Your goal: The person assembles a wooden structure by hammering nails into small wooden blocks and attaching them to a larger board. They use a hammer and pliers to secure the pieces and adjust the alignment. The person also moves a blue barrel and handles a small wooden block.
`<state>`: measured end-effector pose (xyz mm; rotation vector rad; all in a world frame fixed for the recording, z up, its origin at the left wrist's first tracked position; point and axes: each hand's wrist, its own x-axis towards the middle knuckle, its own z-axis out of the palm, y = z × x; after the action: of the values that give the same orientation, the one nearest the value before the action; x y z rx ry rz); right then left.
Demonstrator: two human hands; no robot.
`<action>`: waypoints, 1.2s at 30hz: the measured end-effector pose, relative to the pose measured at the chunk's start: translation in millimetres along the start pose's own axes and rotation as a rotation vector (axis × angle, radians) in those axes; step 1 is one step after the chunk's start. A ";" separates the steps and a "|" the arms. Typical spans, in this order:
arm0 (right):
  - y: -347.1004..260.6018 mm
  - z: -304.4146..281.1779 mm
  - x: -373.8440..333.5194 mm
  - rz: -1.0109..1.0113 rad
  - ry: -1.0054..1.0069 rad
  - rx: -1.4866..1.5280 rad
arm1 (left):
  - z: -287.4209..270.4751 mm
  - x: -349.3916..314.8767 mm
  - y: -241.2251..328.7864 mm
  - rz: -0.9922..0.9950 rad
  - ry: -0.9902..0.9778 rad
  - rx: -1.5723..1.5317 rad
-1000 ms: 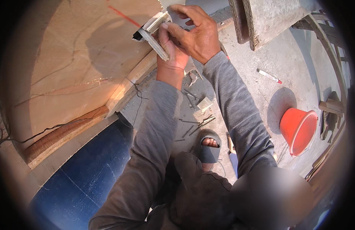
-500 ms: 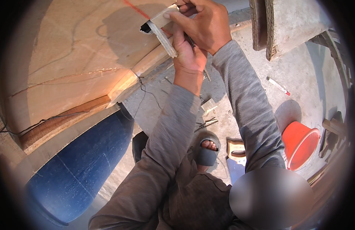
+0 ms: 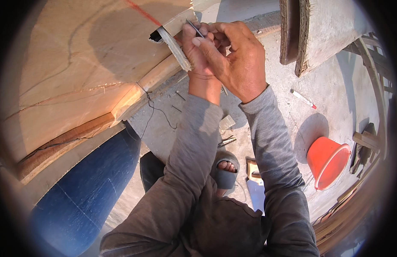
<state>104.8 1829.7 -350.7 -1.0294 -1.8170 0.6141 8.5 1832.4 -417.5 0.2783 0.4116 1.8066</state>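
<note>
A thin dark metal nail (image 3: pixel 193 26) slants across my fingertips beside the edge of a large plywood panel (image 3: pixel 57 55). My left hand (image 3: pixel 200 55) is closed, its thumb along the nail. From the right, my right hand (image 3: pixel 241 60) meets it, with thumb and fingers pinched at the nail's lower end; the fingers partly hide each other. Just left of my left hand, a narrow strip of wood with a rough edge (image 3: pixel 176 48) stands at a dark notch (image 3: pixel 155 36) in the panel. A red line (image 3: pixel 143 12) runs on the panel to that notch.
A blue barrel (image 3: pixel 89 188) lies below the panel at left. At right are a red bucket (image 3: pixel 329 162), a white marker with a red tip (image 3: pixel 303 98) and thick grey boards (image 3: pixel 325 30). A handsaw (image 3: pixel 255 192) lies by my sandalled foot (image 3: pixel 226 169). Dark wire (image 3: pixel 151 105) hangs from the panel frame.
My right hand has come away from the panel's edge piece, down and right, to my left hand's fingertips. The nail now shows between them. The whole view has shifted slightly.
</note>
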 end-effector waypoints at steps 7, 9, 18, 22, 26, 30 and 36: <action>-3.7 4.7 -13.1 -0.051 0.003 -0.027 | -2.4 0.0 -5.6 0.011 0.001 -0.079; -7.1 1.8 -15.1 0.015 -0.016 0.026 | -6.7 2.9 -4.4 -0.003 0.013 -0.096; -6.2 9.3 -13.3 0.049 0.020 0.092 | 22.0 -3.7 -6.7 0.069 0.287 -0.065; -26.6 13.7 -0.5 0.010 0.019 0.006 | 27.1 -15.2 -0.3 -0.016 0.346 -0.324; -29.1 13.8 2.8 0.061 0.017 -0.028 | 23.5 -20.6 -0.5 -0.033 0.254 -0.409; -24.6 -28.2 25.4 0.328 -0.370 0.349 | 6.4 -5.4 -0.2 -0.086 -0.036 -0.409; -8.4 -59.4 -112.6 0.353 -0.031 -0.077 | -3.0 15.0 -6.6 -0.130 -0.182 -0.315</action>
<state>179.3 1728.3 -371.7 -1.4155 -1.7083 0.7786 9.1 1848.0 -423.3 0.1889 0.0139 1.6721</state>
